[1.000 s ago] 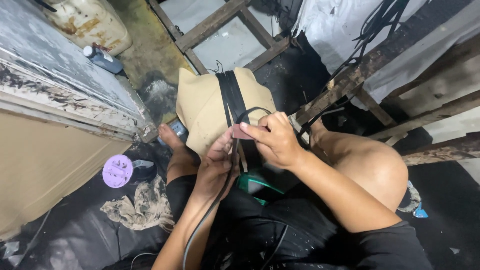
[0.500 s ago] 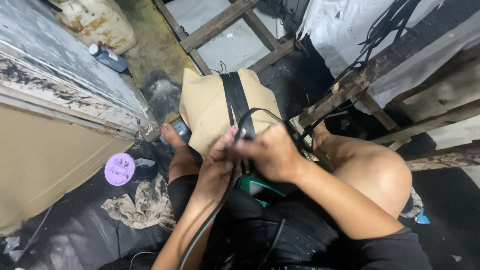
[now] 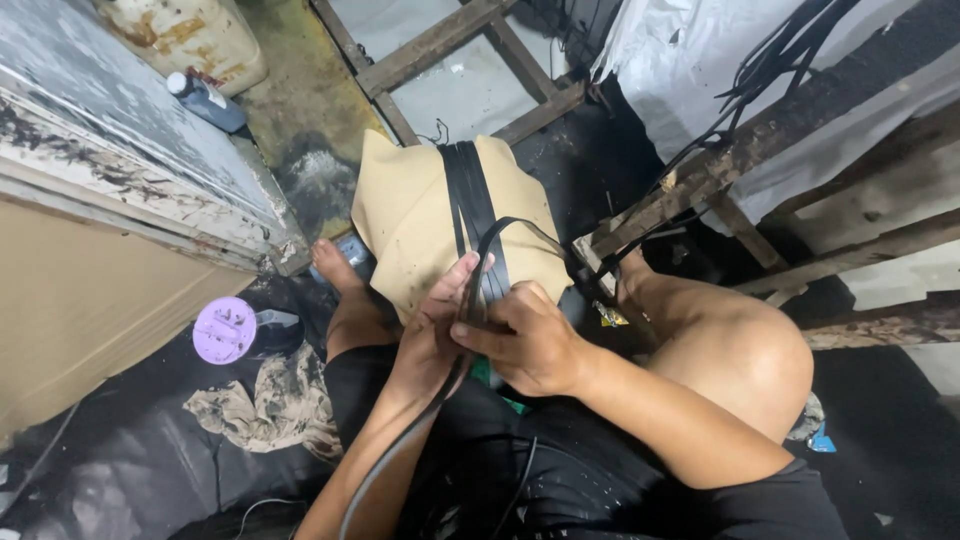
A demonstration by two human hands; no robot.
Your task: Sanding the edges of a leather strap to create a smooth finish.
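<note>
A tan sheet (image 3: 410,215) of leather-like material lies draped over my lap, with several black strips (image 3: 468,190) laid along its middle. My left hand (image 3: 432,335) presses a long black strip (image 3: 400,455) against the tan sheet; the strip trails down past my forearm. My right hand (image 3: 525,340) is closed just beside the left, pinching the same strip where it loops up over the sheet. Both hands touch each other at the fingertips. What the right hand's fingers enclose besides the strip is hidden.
A worn grey bench edge (image 3: 130,170) runs at the left with a small bottle (image 3: 205,100) on it. A purple round lid (image 3: 224,329) and a stained rag (image 3: 265,405) lie on the dark floor. Wooden frame beams (image 3: 720,170) with hanging black strips stand at right.
My right hand has dropped lower and closer to me along the strip; the reddish piece it held a second ago is no longer visible. The left hand stays pressed on the sheet.
</note>
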